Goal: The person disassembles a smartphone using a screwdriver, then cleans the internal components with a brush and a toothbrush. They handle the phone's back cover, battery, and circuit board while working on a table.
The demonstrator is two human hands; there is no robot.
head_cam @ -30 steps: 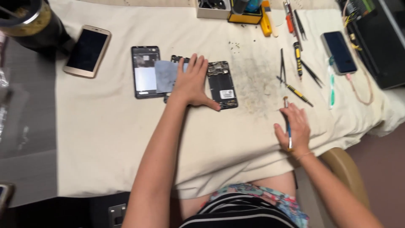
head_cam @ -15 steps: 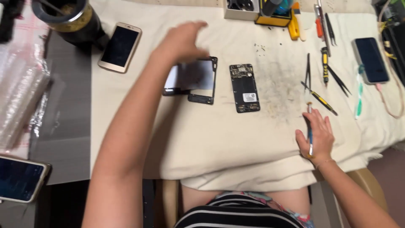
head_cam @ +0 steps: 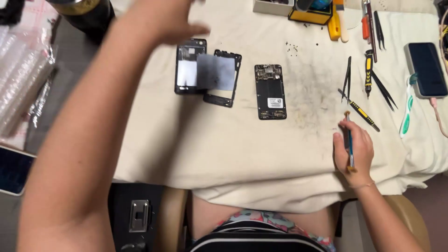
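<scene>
My left hand (head_cam: 161, 18) hovers blurred above the cloth's far left, just beyond a black phone back cover (head_cam: 189, 67); whether it holds anything I cannot make out. Beside the cover lies a black phone frame (head_cam: 223, 77) with a grey sheet on it. An opened phone body (head_cam: 270, 92) with its circuit board showing lies to the right of the frame. My right hand (head_cam: 353, 151) rests near the cloth's front edge, gripping a thin blue-handled screwdriver (head_cam: 349, 140).
Tweezers (head_cam: 346, 77), a yellow-black tool (head_cam: 361, 112) and more tools lie on the white cloth (head_cam: 233, 154) at the right. A dark phone (head_cam: 425, 69) on a cable and a white-green brush (head_cam: 407, 112) sit far right. Bubble wrap (head_cam: 21, 79) and another phone (head_cam: 11, 170) are at the left.
My left hand has lifted off the phone parts and swung up and to the far left. The right hand keeps the screwdriver in the same place.
</scene>
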